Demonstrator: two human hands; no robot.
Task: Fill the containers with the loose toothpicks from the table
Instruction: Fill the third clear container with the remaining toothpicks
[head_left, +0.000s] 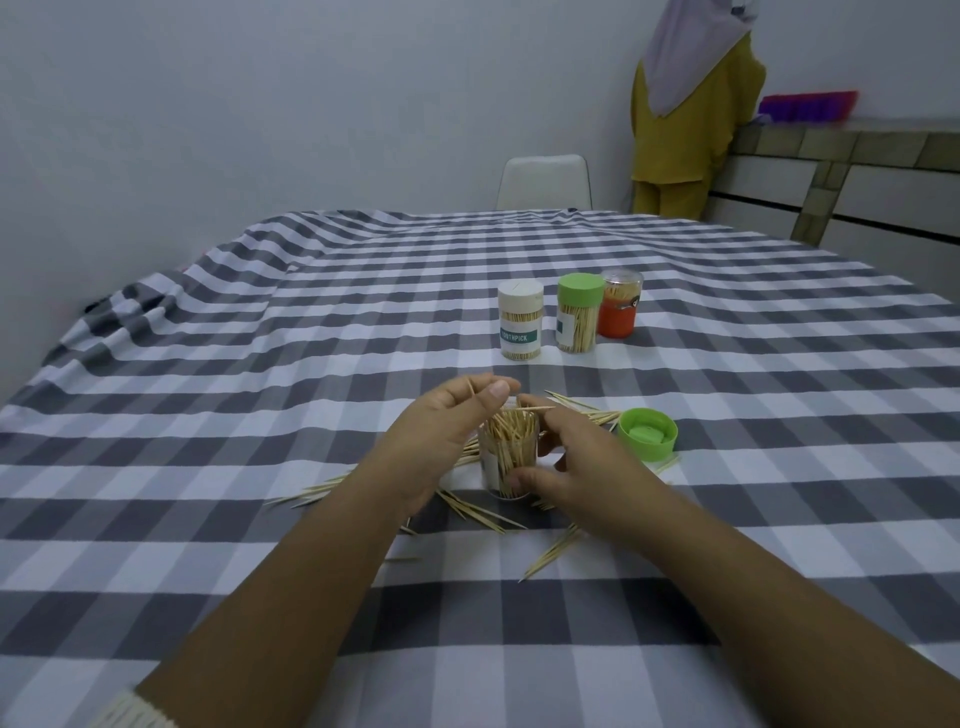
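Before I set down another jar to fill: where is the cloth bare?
Bare: left of the white jar, and near right, below the green lid. Crowded: loose toothpicks ring the open jar between both hands.

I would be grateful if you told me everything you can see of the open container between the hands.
The open container is a small clear cylinder, plastic by its look, with a white label on its side. It stands upright on the checked tablecloth, lidless and packed with upright toothpicks that rise above its rim. The right hand grips its side; the left hand pinches a toothpick just above its mouth. Loose toothpicks lie around its base, and a green lid rests upside down to its right.
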